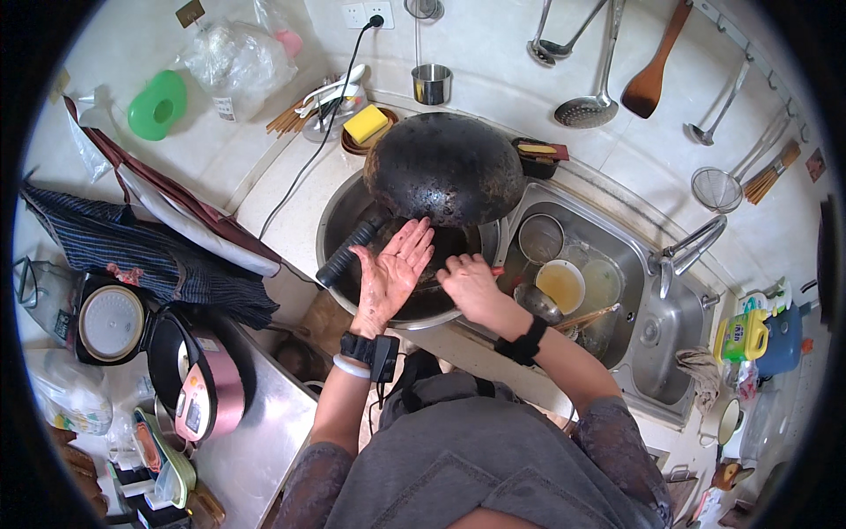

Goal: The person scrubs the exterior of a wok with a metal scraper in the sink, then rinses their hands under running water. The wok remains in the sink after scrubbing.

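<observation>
My left hand (394, 268) is held palm up with its fingers apart over a wide metal basin (325, 231), and dark smudges mark its skin. Just right of it, above the basin's near right rim, my right hand (468, 283) has bent fingers; a bit of a red item (498, 270) shows beside it, and whether the hand grips this is unclear. A blackened wok (446, 168) rests bottom outward on the far part of the basin. Its black ribbed handle (349, 252) lies across the basin's left side. Dark contents of the basin are partly hidden by my hands.
A double steel sink (638, 264) at right holds a bowl of yellowish liquid (560, 285), a ladle (537, 303) and chopsticks. A yellow sponge (365, 123) sits behind the basin. A black cord (317, 149) crosses the counter. An open pink rice cooker (215, 383) stands at left.
</observation>
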{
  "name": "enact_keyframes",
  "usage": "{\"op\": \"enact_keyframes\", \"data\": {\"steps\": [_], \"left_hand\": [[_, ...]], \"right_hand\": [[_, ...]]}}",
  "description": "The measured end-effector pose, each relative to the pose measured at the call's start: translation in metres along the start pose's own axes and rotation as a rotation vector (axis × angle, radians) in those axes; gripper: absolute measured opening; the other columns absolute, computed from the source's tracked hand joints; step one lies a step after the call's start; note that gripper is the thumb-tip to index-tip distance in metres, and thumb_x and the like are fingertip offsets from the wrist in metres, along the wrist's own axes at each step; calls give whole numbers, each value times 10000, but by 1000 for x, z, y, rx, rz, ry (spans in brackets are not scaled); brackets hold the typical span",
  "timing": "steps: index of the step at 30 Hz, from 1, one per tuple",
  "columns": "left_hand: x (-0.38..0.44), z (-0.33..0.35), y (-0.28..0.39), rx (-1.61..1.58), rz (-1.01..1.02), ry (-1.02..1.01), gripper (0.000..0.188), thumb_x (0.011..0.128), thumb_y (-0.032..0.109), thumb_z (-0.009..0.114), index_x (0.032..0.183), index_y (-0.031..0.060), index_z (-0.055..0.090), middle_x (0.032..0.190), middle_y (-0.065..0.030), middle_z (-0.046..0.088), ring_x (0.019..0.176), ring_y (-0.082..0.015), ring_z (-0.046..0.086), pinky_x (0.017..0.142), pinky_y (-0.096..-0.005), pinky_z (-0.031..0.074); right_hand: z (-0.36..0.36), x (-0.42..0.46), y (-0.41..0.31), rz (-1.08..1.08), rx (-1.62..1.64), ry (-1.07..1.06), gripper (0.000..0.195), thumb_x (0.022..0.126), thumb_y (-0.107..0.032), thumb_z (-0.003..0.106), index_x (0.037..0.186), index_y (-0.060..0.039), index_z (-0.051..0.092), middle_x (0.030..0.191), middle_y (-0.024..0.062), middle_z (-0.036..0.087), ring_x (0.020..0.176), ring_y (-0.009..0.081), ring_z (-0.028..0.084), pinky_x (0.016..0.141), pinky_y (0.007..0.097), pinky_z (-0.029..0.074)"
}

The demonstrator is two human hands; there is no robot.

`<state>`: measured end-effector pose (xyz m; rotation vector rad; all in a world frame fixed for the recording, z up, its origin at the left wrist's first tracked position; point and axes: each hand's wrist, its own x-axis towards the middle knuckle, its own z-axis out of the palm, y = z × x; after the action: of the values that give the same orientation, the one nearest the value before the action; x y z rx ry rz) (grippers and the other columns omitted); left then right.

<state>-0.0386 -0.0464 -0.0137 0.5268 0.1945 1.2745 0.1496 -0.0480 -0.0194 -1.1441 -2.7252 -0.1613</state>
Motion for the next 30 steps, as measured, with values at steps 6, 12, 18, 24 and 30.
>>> {"op": "enact_keyframes", "data": {"steps": [6, 12, 18, 24, 30], "left_hand": [[6, 7, 6, 267, -35, 67, 686, 955, 455, 571, 1420, -23, 410, 1434, -190, 483, 1340, -301, 470, 1137, -412, 378], [6, 17, -17, 278, -188, 2, 423, 832, -134, 628, 1220, 22, 568, 988, -47, 673, 876, -126, 638, 826, -253, 510], [-13, 60, -69, 516, -441, -132, 409, 786, -86, 726, 1154, 49, 611, 900, -7, 628, 853, -106, 612, 751, -248, 495], [-14, 59, -114, 473, -605, -78, 157, 956, 149, 648, 1062, 34, 647, 742, 24, 551, 637, -52, 483, 556, -202, 371], [-1, 60, -167, 318, -607, 128, 309, 1018, 357, 564, 928, 70, 637, 544, 53, 444, 436, -53, 357, 421, -220, 253]], "right_hand": [[22, 14, -17, 64, 176, -28, 210, 728, -167, 675, 915, -71, 684, 1017, 84, 653, 1057, 270, 565, 882, 470, 408], [3, -39, 0, 340, 357, 502, 122, 741, -123, 644, 844, -64, 616, 959, 100, 558, 1021, 313, 505, 848, 422, 441], [1, -169, 18, 783, 126, 490, 159, 768, -142, 745, 773, -35, 629, 810, 118, 584, 791, 322, 604, 691, 420, 497], [-9, -282, 52, 1161, -7, 305, 128, 890, -142, 663, 849, -27, 625, 904, 149, 614, 797, 356, 634, 699, 458, 521], [-30, -338, 145, 1200, -100, 235, 390, 883, -215, 682, 1183, -47, 500, 1112, 226, 543, 1052, 427, 563, 836, 500, 508]]}}
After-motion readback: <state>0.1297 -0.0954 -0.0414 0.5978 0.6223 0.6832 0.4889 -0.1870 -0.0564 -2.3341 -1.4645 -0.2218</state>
